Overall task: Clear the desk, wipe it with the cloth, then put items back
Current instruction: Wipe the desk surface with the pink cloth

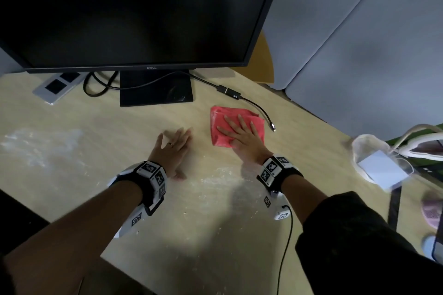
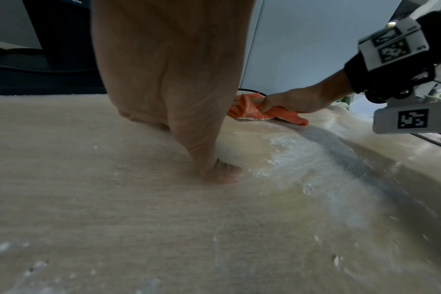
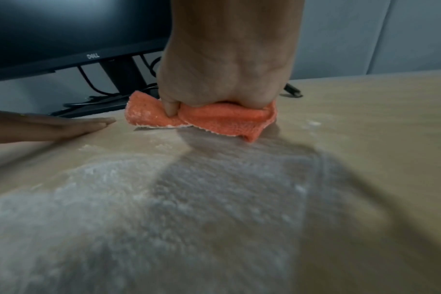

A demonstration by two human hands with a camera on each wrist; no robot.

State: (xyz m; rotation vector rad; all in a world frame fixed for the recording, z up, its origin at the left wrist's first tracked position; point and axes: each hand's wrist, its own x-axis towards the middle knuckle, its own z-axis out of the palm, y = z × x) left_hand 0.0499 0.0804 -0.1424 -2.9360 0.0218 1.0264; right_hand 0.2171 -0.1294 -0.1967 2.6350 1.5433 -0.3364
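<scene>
Your right hand (image 1: 242,137) presses flat on the cloth (image 1: 236,124); left hand (image 1: 173,146) lies spread on the desk (image 1: 72,199).
Adapter cable (image 1: 257,109) sits just beside the cloth, monitor base (image 1: 155,88) behind, white powder (image 1: 215,179) near your wrists.

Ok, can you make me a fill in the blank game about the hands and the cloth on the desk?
1. The right hand presses on the ____ cloth.
2. The left hand lies flat on the ____.
3. The brand on the monitor reads ____.
4. White ____ is spread on the desk.

Missing words: red; desk; Dell; powder
</scene>
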